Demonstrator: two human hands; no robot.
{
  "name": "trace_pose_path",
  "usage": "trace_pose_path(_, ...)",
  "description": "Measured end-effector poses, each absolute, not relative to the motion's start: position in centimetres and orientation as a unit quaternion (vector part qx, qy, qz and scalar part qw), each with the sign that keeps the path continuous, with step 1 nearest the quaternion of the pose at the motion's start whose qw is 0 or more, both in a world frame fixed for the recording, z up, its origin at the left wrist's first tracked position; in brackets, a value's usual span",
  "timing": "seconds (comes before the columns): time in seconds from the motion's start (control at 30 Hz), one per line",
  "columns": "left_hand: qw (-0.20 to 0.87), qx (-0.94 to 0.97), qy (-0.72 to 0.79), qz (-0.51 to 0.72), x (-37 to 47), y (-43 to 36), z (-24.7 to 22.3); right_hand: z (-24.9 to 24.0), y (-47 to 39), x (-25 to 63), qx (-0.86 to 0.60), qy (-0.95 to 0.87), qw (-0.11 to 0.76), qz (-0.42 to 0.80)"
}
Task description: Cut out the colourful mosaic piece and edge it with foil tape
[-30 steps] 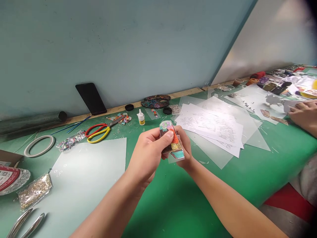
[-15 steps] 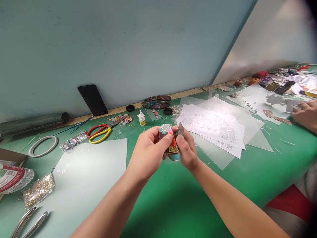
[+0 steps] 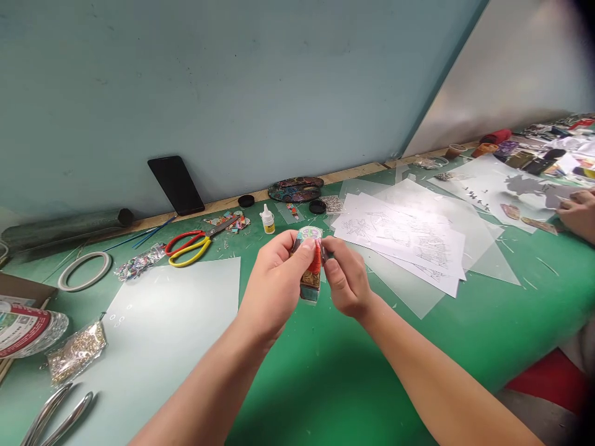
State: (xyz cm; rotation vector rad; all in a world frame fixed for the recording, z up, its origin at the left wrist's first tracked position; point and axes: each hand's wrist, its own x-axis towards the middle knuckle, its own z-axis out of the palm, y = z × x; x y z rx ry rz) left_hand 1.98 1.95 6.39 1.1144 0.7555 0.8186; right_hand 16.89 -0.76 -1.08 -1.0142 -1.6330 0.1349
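Observation:
My left hand (image 3: 274,282) is closed around a small, colourful printed piece (image 3: 310,288) with a rounded top, the thumb lying across its face. Its pattern has pale green, red, gold and teal parts. In my right hand (image 3: 348,279) a small, flat, dark grey piece (image 3: 324,253) is pinched between thumb and fingers, at the right edge of the printed piece; the fingers cover most of it, so I cannot tell its kind. Both hands are held above the green table (image 3: 297,384). Just beyond them stands a small white glue bottle (image 3: 268,220) with a yellow label.
Red-and-yellow-handled scissors (image 3: 190,249) lie at the left, near a leaning phone (image 3: 176,184), a tape roll (image 3: 85,271) and metal pliers handles (image 3: 60,415). Drawn sheets (image 3: 409,241) spread to the right. Another person's hand (image 3: 579,214) rests at the far right.
My right hand has brought the grey piece from standing upright beside the printed piece to against its right edge. The printed piece has turned and shows narrower.

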Motion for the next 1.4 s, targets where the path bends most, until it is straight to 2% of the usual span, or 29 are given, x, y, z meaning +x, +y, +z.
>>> trace_pose_path(0.4, 0.702, 0.509, 0.345, 0.359, 2.0, 2.0, 6.6, -0.8, -0.7, 17.1, -0.427, -0.707, 0.562, 0.040)
trace_pose_path(0.87, 0.712, 0.508, 0.336, 0.349, 2.2, 1.7, 6.5, -1.8, -0.5, 16.6, -0.415, -0.669, 0.611, 0.085)
trace_pose_path(1.13, 0.724, 0.539, 0.313, 0.297, 2.4, 0.7, 6.5, -1.6, 0.7, 17.8, -0.476, -0.507, 0.689, 0.207)
trace_pose_path(1.27, 0.701, 0.536, 0.341, 0.324, 2.4, 0.9, 6.7, -1.6, 0.2, 17.6, -0.442, -0.566, 0.668, 0.193)
trace_pose_path(1.4, 0.696, 0.533, 0.340, 0.340, 2.4, 1.3, 6.7, -1.7, -0.3, 17.2, -0.437, -0.646, 0.617, 0.106)
